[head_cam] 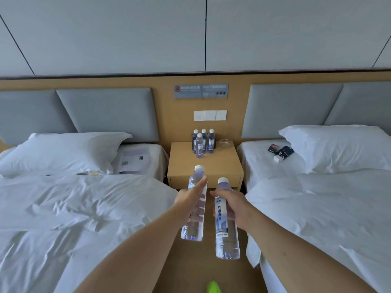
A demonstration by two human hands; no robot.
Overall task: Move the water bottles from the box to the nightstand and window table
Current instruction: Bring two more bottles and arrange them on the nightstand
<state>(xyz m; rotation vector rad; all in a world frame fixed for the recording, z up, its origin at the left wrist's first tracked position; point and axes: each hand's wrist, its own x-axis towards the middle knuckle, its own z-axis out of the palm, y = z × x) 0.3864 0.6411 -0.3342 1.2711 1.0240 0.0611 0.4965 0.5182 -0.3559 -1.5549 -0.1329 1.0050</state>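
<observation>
Two water bottles in hand: left hand (pixel 189 199) wrapped round one bottle (pixel 195 205), right hand (pixel 231 208) gripping the other (pixel 225 220), caps jutting above curled fingers. Beyond the fingertips, four bottles (pixel 202 142) clustered upright at the back of the nightstand (pixel 205 166), between two beds.

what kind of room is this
Most likely a twin hotel room: two white-sheeted beds flank a shared nightstand that holds a cluster of water bottles, and a no-smoking and wifi sign is fixed to the headboard wall above a row of sockets.
</observation>
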